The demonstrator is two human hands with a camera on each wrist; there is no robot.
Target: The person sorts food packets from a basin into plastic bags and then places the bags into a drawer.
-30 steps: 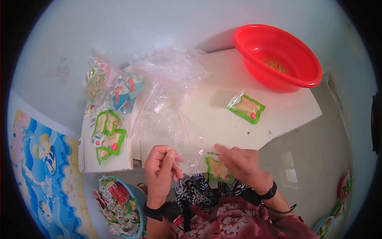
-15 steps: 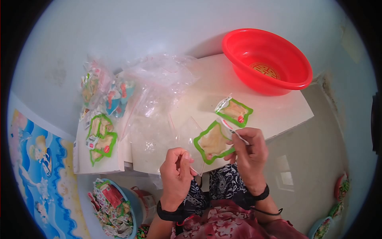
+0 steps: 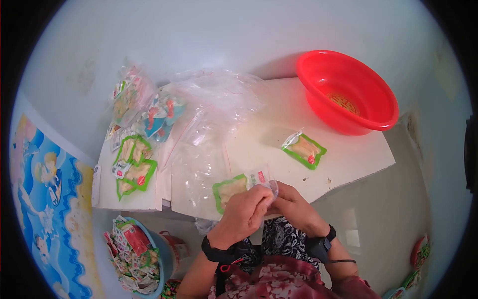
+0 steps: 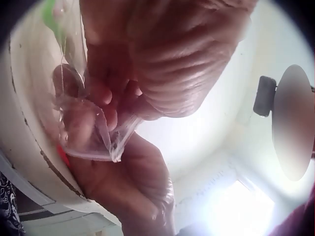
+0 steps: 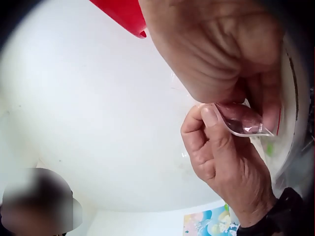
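A green-edged food packet lies inside a clear zip bag at the table's front edge, its white printed end toward the hands. My left hand pinches the bag's rim between thumb and forefinger, as the right wrist view shows. Fingers of my right hand reach into the bag's mouth and show through the plastic in the left wrist view. Whether they grip the packet I cannot tell. Another green-edged packet lies on the table, right of the bag.
Clear bags lie heaped on the white table. Two green-edged packets and filled bags are at the left. A red basin stands at the back right. On the floor, a blue bucket holds many packets.
My right hand picked up the packet from the front edge, brought it leftward and put it into the bag. My left hand has moved right and holds the bag's mouth beside the right hand.
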